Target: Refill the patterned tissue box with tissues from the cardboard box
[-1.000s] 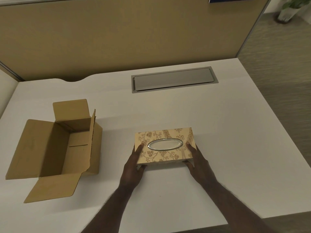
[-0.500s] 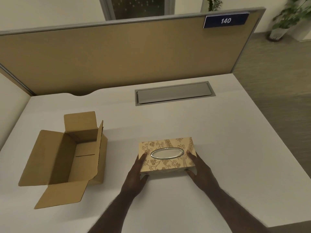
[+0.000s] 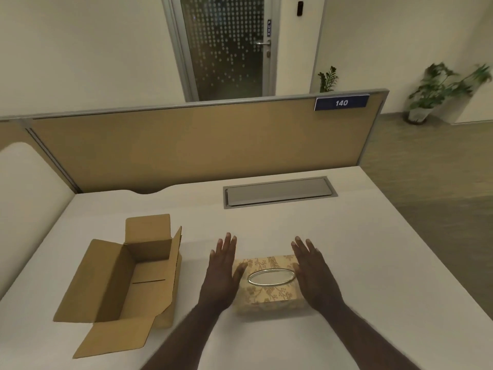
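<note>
The patterned tissue box (image 3: 269, 292), beige with a floral print and a silver oval opening, lies flat on the white desk (image 3: 360, 276). My left hand (image 3: 221, 273) hovers over its left end, fingers straight and spread. My right hand (image 3: 314, 273) hovers over its right end, flat in the same way. Neither hand grips the box. To the left stands the cardboard box (image 3: 128, 276) with its flaps open; I see no tissues in the part of its inside that shows.
A grey cable hatch (image 3: 278, 192) is set into the desk behind the tissue box. A tan partition (image 3: 200, 145) with a "140" label closes the far edge. The desk's right edge drops to wooden floor with potted plants (image 3: 437, 89).
Both hands have let go of the tissue box's ends and lifted forward with fingers spread. The camera has tilted up, showing the door and wall.
</note>
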A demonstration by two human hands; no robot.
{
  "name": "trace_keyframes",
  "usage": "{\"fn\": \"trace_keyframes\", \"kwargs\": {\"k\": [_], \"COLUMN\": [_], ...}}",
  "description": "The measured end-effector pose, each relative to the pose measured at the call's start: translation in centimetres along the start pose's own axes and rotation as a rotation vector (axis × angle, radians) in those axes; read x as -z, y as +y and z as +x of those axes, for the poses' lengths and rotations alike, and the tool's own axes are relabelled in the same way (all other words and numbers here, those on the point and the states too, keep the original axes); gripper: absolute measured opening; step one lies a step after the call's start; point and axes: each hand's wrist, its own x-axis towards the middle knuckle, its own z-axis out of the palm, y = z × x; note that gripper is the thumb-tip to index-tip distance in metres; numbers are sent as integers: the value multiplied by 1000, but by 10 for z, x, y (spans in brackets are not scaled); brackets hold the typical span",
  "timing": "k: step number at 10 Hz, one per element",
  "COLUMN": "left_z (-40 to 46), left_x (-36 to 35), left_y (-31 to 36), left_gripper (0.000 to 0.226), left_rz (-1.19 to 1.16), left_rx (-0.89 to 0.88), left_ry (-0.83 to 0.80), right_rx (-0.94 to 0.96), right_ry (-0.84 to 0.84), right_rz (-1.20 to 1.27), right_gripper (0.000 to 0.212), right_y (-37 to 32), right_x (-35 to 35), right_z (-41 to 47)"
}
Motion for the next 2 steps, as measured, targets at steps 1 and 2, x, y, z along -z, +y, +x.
{"fn": "trace_keyframes", "kwargs": {"k": [1, 2], "left_z": [20, 41], "left_x": [17, 43], "left_y": [9, 23], "left_gripper": [71, 72], "left_rz": [35, 82], "left_rx": [-5, -15], "left_ry": [53, 110], "right_rx": [33, 31], "right_ry": [52, 78], "right_rz": [-7, 8], "right_gripper": [55, 54], "right_y": [-7, -27], "right_x": [8, 27], "right_z": [24, 58]}}
